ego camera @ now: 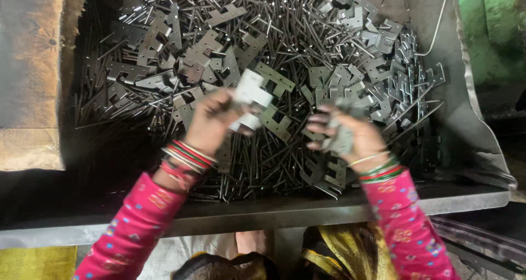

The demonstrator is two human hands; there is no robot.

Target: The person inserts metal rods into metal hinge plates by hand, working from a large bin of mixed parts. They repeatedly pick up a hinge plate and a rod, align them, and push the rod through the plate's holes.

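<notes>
Your left hand (211,121) is clamped on a pale notched metal plate (249,96), lifted at mid-frame so its cut edge faces you. Your right hand (348,132) is closed around a blurred grey plate (342,135). Below both, loose plates and thin pins (274,33) heap on the dark metal surface (307,209). No labels or signs show.

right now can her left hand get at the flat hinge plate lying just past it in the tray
Probably yes: the left hand hovers right by that hinge plate, nothing over it, though its fingers already hold a pale plate.
</notes>
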